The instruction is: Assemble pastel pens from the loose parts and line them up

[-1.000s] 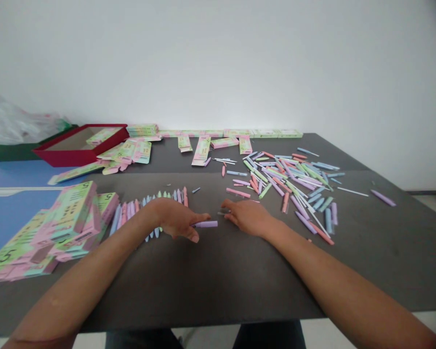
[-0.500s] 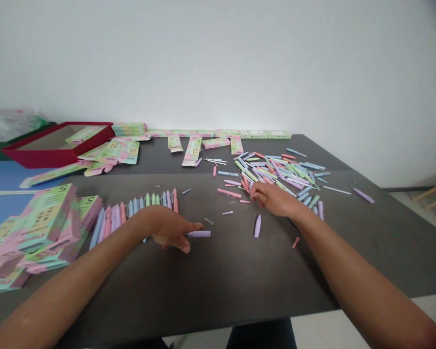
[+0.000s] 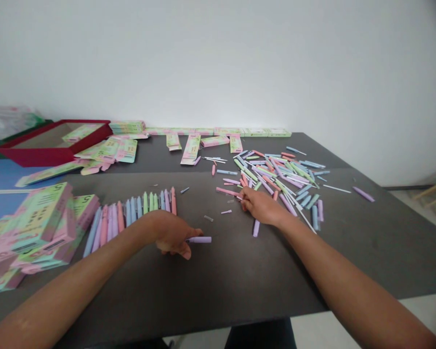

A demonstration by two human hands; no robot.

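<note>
My left hand [image 3: 174,235] is closed around a purple pen barrel [image 3: 201,239], low over the table, its end sticking out to the right. My right hand [image 3: 257,204] has its fingers drawn together at the near edge of a pile of loose pen parts [image 3: 276,169]. Its fingertips are at the right end of a pink pen barrel [image 3: 226,191]; whether they grip anything is hidden. Under that hand a purple barrel [image 3: 256,229] pokes out. Behind my left hand stretches a row of pastel pens [image 3: 138,206], partly covered by my forearm.
Printed pen boxes [image 3: 43,218] are stacked at the left. Behind them sits a red tray [image 3: 54,140] with flattened boxes beside it. More boxes [image 3: 228,132] line the wall. A small purple piece [image 3: 226,212] and a clear piece [image 3: 208,218] lie between my hands.
My right hand has moved left and a little nearer, from the pile to the end of the pink barrel. My left hand still holds the purple barrel, almost in place.
</note>
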